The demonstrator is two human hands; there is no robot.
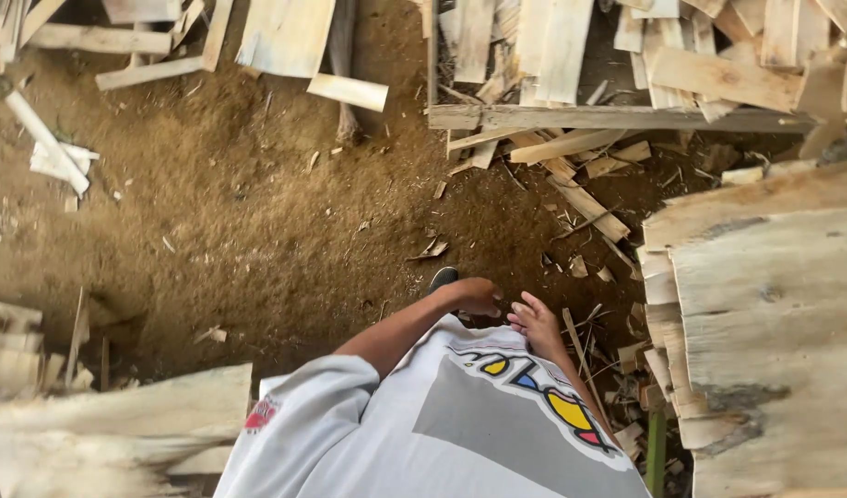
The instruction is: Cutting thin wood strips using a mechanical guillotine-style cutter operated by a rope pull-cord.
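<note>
Hands hang empty over the sawdust floor, left hand loosely curled, right hand open with fingers spread, nearest the veneer stack at right, still untouched.

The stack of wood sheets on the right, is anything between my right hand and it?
Nothing solid visible. The right hand is empty over sawdust ground, with only loose wood scraps lying between it and the stack of wood sheets. The left hand sits beside it, away from the stack.
</note>
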